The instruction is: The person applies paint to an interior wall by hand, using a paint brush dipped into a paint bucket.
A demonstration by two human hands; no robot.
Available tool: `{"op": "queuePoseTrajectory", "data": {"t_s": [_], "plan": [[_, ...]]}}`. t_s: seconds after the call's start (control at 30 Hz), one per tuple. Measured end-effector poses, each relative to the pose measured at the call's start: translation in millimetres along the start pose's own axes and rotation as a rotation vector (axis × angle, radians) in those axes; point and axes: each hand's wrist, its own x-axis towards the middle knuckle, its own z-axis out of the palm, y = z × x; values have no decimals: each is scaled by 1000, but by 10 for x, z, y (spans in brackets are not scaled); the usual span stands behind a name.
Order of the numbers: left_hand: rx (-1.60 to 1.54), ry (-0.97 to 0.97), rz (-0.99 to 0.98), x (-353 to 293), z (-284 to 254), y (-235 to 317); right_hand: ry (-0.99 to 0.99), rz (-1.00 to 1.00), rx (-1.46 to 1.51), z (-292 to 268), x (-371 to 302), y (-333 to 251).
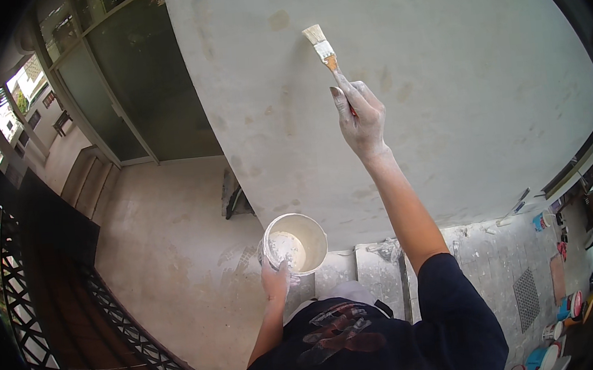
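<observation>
My right hand (363, 119), dusted white, is closed round the handle of a flat paintbrush (324, 49). The brush points up and to the left, its pale bristles in front of a whitish-grey wall (440, 52); I cannot tell whether they touch it. Lower down, my left hand (276, 280) grips a white bucket (318, 243) by its near left side, fingers at the rim. A little off-white, speckled material (289, 247) lies at the bottom of the bucket. Faint brownish patches mark the wall.
Planks (378, 269) spattered with white run below me along the wall's foot. Left are a concrete floor (168, 252), dark sliding glass doors (146, 78), steps (88, 176) and a metal lattice railing (120, 306). Several paint buckets (541, 359) and a floor grate (526, 299) lie at right.
</observation>
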Motion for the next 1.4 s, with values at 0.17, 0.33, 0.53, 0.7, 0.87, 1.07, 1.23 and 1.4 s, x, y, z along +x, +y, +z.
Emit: {"op": "queuePoseTrajectory", "data": {"t_s": [0.17, 0.33, 0.53, 0.7, 0.87, 1.07, 1.23, 1.4], "plan": [[15, -42, 6, -34, -24, 72, -99, -18, -249, 82, -92, 192], [78, -19, 2, -66, -59, 162, -147, 17, -350, 73, -202, 231], [50, 15, 7, -26, -30, 107, -180, 68, -324, -4, -316, 157], [66, -27, -12, 2, -18, 165, -217, 150, -275, -102, -343, 16], [63, -37, -29, 8, -24, 133, -76, 822, 519, -256, -184, -260], [70, -37, -11, -35, 1, 244, 96, 1061, 1588, -342, -116, -207], [-80, -70, -160, -26, -1, 285, -7, 1040, 1254, -252, -106, -239], [62, -18, -8, 18, -5, 93, -23, 885, 1074, -50, -81, -205]]}}
